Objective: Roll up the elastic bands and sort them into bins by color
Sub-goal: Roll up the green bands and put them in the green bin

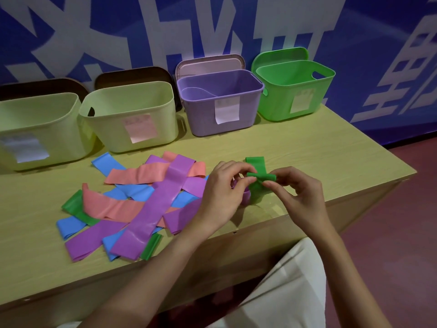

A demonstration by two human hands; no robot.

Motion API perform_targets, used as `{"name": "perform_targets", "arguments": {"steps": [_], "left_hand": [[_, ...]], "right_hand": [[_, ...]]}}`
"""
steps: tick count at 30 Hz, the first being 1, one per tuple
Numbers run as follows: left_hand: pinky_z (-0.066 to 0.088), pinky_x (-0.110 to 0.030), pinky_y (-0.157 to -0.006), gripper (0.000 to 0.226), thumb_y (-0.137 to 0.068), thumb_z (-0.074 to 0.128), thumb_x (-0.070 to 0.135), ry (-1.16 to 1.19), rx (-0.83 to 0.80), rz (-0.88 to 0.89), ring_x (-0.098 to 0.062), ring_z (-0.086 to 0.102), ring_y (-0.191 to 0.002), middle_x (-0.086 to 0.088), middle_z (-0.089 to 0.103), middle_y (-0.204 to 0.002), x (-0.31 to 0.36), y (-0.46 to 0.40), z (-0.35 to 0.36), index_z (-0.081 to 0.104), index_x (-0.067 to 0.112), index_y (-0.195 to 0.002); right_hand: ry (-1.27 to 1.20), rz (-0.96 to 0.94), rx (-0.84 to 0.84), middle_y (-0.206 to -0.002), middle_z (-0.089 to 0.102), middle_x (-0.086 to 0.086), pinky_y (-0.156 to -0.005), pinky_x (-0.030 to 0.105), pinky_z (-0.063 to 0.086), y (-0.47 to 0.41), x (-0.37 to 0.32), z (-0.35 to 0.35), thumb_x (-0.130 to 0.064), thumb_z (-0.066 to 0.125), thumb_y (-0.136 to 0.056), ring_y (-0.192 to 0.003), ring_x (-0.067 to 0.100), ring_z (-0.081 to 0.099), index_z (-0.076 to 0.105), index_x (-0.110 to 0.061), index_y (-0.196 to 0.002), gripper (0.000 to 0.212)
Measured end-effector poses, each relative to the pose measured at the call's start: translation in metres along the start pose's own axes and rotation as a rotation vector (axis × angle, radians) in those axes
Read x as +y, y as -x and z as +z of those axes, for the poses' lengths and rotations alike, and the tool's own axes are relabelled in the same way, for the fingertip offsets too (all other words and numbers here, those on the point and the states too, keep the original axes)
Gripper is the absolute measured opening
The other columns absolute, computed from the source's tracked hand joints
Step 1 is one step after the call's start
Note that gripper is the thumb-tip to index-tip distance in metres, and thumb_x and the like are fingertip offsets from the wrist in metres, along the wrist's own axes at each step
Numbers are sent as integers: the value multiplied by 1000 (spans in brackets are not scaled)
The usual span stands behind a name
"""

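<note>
While both hands work above the near right part of the bench, its pale wood-grain top runs back to a blue wall with large white characters, and dark red floor shows past its right edge. The left hand and right hand each pinch the green band between thumb and fingers, its near end folded over and its far end lying flat on the bench. Something small and purple sits under the left hand, mostly hidden. Loose bands in purple, pink, blue and green overlap in a heap toward the near left. Along the far edge stand two pale yellow bins, a purple bin and a green bin; their paper labels are unreadable, and the leftmost is cut off.
</note>
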State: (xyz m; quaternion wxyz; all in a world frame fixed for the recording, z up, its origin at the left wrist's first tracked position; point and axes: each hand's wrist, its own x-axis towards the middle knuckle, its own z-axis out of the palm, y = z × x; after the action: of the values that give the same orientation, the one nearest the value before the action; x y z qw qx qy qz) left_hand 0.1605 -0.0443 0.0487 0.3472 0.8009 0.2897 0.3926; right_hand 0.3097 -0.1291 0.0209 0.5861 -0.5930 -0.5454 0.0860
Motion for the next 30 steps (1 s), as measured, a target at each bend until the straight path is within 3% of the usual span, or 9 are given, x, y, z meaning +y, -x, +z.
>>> {"name": "perform_targets", "arguments": {"steps": [4, 8, 11, 15, 19, 23, 26, 28, 30], "left_hand": [[46, -27, -80, 11, -85, 67, 11, 37, 9, -12, -9, 56, -88, 10, 65, -92, -1, 0, 3, 70, 16, -94], [44, -22, -79, 8, -85, 67, 9, 99, -8, -37, -5, 56, -86, 5, 64, -92, -2, -1, 4, 70, 14, -92], [46, -29, -79, 8, -85, 67, 10, 125, -24, -68, -11, 57, -84, 7, 64, -89, -3, 0, 4, 69, 16, -90], [48, -35, -78, 9, -86, 66, 9, 195, -29, -153, -17, 61, -83, 8, 66, -86, -1, 0, 1, 70, 16, -91], [48, -27, -75, 11, -88, 64, 10, 385, -65, -338, -7, 60, -79, 9, 67, -81, 4, 2, 0, 70, 20, -90], [49, -33, -85, 12, -91, 61, 10, 517, -83, -440, -8, 60, -79, 9, 68, -77, 7, 3, -1, 70, 18, -91], [48, -27, -79, 10, -90, 62, 11, 454, -68, -394, -7, 61, -77, 14, 67, -73, 6, 3, -1, 72, 15, -92], [49, -20, -77, 10, -88, 65, 11, 351, -40, -292, -3, 63, -80, 10, 70, -82, 4, 3, -2, 73, 15, -91], [51, -22, -77, 11, -86, 67, 10, 298, -24, -199, -5, 65, -82, 5, 72, -87, 1, 4, -3, 74, 14, -93]], "right_hand": [[11, -28, 0, -84, 68, -12, -70, 17, 48, 2, -2, -1, -17, 73, -77, -75, 3, 61, 67, -14, -94, 19], [49, -79, -5, -87, 68, -6, -70, 15, 44, 2, -2, -3, -9, 69, -80, -78, 4, 59, 69, -7, -94, 13], [62, -87, -6, -89, 66, -7, -72, 14, 44, 1, -2, -3, -6, 68, -81, -79, 3, 58, 67, -9, -99, 18], [24, -93, -8, -91, 66, -8, -71, 17, 45, 0, -4, 0, -4, 69, -81, -81, 5, 59, 67, -11, -101, 21], [-54, -45, -8, -85, 68, -5, -66, 26, 48, -2, -4, 0, -4, 70, -82, -78, 13, 62, 67, -9, -94, 14], [-95, -13, -6, -85, 68, -8, -63, 32, 49, -4, -7, 0, -10, 70, -81, -76, 18, 63, 67, -16, -91, 12], [-61, -6, -21, -85, 69, -10, -62, 32, 48, -4, -8, -2, -12, 69, -82, -74, 17, 63, 67, -17, -89, 9], [-28, 1, -20, -84, 69, -8, -60, 29, 47, -4, -7, -3, -15, 69, -82, -71, 15, 61, 68, -13, -88, 6], [-12, 16, -18, -83, 69, -7, -59, 27, 45, -4, -8, -3, -17, 69, -82, -68, 14, 60, 69, -11, -86, 7]]}}
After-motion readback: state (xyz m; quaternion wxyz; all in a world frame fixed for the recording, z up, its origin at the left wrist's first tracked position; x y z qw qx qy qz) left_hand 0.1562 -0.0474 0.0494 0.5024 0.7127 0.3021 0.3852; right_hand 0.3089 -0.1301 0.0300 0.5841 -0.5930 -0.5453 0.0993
